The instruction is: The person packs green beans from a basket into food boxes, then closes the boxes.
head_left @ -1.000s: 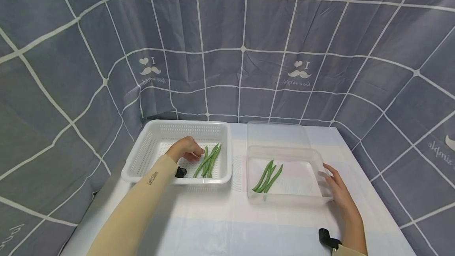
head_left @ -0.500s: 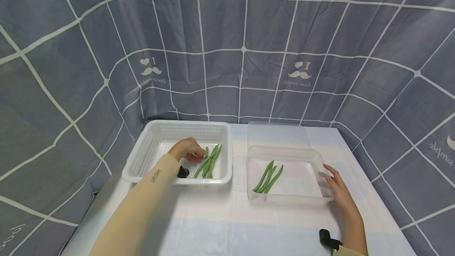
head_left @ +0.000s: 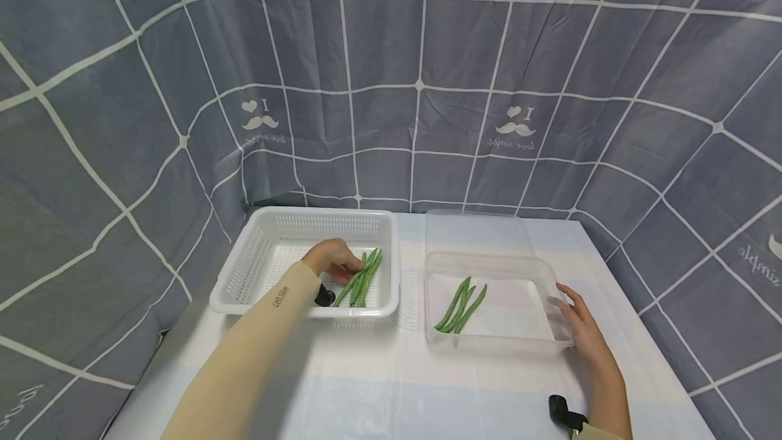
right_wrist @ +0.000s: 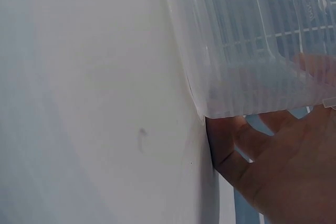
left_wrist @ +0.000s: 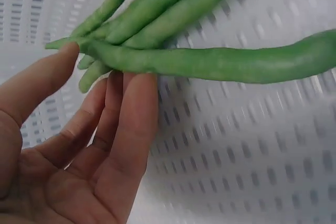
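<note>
A white perforated basket (head_left: pixel 305 213) holds several green beans (head_left: pixel 360 278) near its right side. My left hand (head_left: pixel 332 260) is inside the basket, at the left edge of these beans. In the left wrist view, the thumb and fingers (left_wrist: pixel 139 108) pinch one green bean (left_wrist: pixel 226 64) near its pointed end, with other beans lying just behind it. To the right stands a clear plastic container (head_left: pixel 489 341) with several green beans (head_left: pixel 459 307) at its left. My right hand (head_left: pixel 583 331) grips the container's right wall, part of it showing through the plastic (right_wrist: pixel 236 77) in the right wrist view.
A flat clear lid (head_left: pixel 476 233) lies behind the container. The table (head_left: pixel 366 386) has a pale cloth. Grey curtains (head_left: pixel 391 121) with white grid lines stand behind and at both sides. Black wrist mounts (head_left: pixel 565 413) sit at the wrists.
My left hand has moved a little to the right onto the beans in the basket, and they have bunched closer together. My right hand and the container have stayed put.
</note>
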`<state>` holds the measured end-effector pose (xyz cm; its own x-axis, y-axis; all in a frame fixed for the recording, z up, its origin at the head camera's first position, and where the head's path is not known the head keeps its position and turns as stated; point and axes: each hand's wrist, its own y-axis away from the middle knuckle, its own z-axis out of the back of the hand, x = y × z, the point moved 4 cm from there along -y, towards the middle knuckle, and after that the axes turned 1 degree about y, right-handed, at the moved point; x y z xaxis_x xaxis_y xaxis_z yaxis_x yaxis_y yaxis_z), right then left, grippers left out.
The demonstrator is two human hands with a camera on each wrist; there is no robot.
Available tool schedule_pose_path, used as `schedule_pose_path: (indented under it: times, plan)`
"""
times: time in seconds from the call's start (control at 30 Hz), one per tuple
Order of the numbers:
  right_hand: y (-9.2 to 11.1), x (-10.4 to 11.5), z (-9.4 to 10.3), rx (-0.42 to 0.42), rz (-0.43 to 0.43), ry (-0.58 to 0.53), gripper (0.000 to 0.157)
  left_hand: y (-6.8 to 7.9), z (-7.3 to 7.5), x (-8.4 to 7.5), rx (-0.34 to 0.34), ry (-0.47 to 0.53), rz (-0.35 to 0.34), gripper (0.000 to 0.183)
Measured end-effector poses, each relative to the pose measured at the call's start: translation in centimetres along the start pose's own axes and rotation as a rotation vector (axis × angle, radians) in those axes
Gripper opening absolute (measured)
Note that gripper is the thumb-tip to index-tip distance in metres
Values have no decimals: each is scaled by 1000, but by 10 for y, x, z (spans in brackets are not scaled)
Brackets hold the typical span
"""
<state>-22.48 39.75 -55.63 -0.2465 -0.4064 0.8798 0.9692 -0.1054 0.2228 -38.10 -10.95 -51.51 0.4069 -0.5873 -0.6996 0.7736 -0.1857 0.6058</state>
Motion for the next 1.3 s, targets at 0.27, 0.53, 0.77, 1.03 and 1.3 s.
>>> schedule_pose_path:
  times: [0.27,0.53,0.77,1.03,1.3]
  plan:
    - [1,1,1,3,-24,5,61,2,-7,-8,-29,-127,-11,14]
    - [3,3,1,-1,-10,15,60,5,-8,-12,-80,-241,-47,18]
    - [3,3,1,3,-6,7,61,9,-3,-16,-127,-69,-72,16]
    - [4,3,0,4,-12,-1,61,20,5,-31,-66,207,-173,20]
    - [2,1,1,-2,-19,-1,61,41,1,-66,6,360,-254,30]
